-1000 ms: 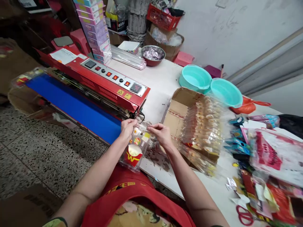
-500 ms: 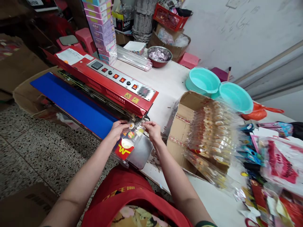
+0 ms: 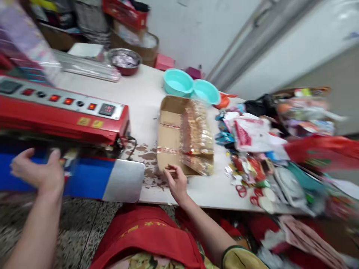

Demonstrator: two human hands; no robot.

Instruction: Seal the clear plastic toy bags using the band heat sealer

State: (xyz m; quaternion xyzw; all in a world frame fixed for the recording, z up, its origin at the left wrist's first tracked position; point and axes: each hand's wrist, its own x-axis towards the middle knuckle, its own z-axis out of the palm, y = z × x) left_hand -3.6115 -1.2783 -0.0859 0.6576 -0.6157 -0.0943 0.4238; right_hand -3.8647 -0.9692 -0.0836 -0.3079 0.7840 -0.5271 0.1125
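Observation:
My left hand is over the blue belt of the red sealing machine, thumb and fingers apart and nothing in them. Just right of its thumb, a clear packet lies on the belt under the machine's edge; motion smears it. My right hand is at the near left corner of the cardboard box, its fingers loosely bent and apart, with nothing seen in them. A row of clear filled packets stands along the right side of that box.
A metal plate ends the belt on the right. Behind the box stand two turquoise basins and a steel bowl of small sachets. Scissors and a heap of bags and packaging cover the right of the table.
The view has swung right. Both hands held the clear packet by its top edge; now it lies on the belt, let go. My right hand has moved right to the box.

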